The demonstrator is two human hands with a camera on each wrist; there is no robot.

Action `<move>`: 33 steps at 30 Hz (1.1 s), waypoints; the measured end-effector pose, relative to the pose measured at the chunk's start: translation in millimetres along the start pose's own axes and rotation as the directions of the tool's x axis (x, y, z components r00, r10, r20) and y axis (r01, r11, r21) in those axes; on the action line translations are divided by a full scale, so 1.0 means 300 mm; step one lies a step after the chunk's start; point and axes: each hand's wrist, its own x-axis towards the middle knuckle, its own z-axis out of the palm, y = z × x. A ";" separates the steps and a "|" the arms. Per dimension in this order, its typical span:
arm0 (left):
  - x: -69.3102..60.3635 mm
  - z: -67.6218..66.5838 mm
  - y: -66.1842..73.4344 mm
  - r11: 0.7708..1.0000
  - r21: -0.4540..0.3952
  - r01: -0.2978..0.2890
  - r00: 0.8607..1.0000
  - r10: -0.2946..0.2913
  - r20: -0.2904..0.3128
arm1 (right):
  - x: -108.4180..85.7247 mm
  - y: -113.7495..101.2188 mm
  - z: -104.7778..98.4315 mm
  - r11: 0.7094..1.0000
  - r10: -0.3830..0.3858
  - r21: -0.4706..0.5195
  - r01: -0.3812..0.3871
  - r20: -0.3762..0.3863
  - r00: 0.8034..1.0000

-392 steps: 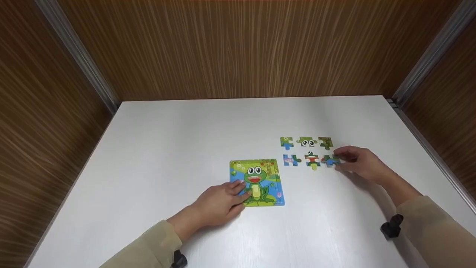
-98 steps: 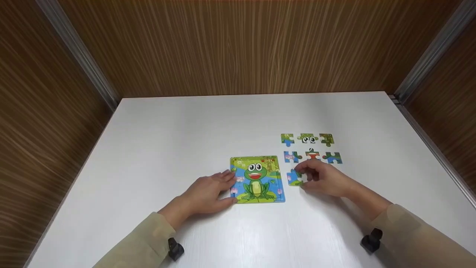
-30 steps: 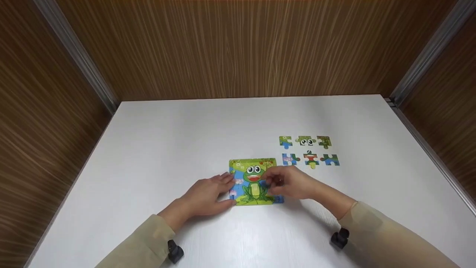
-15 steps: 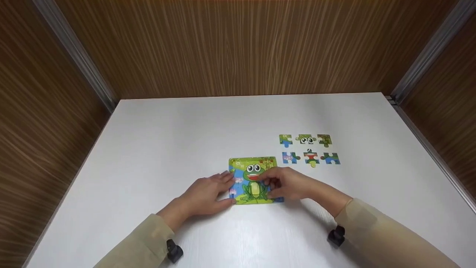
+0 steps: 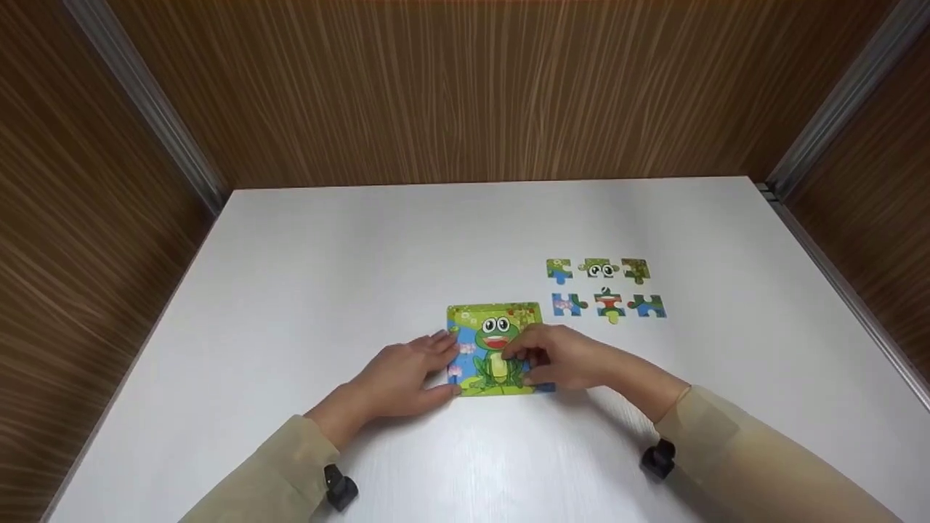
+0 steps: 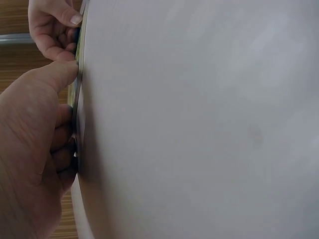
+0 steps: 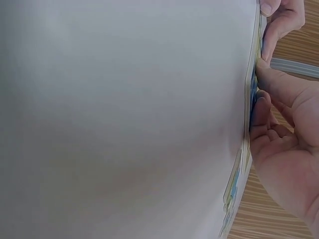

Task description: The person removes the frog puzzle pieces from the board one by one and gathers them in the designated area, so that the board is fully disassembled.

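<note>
A square frog puzzle (image 5: 476,363) in its tray lies on the white table in the head view. My left hand (image 5: 398,379) rests along its left edge, fingers extended, thumb at the lower left corner. My right hand (image 5: 570,357) reaches over the puzzle's right side with bent fingers. Its index finger and thumb touch the puzzle near the frog's belly and leg. Whether they pinch a piece is hidden. Both wrist views show the puzzle (image 7: 252,94) edge-on, with fingertips at its rim.
Several loose puzzle pieces lie in two rows right of the tray, including an eyes piece (image 5: 599,269) and a mouth piece (image 5: 609,305). Brown wood-grain panels (image 5: 465,87) enclose the white table (image 5: 327,261) at the back and sides.
My right hand has moved from the loose pieces onto the puzzle. The corner piece it held beside the tray is out of sight; my hand covers that spot. Recently its index finger shifted slightly.
</note>
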 end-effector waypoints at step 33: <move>0.045 -0.017 0.062 0.999 0.037 -0.026 0.999 0.025 0.035 | 0.003 -0.008 -0.002 0.994 0.073 0.083 -0.076 0.041 0.996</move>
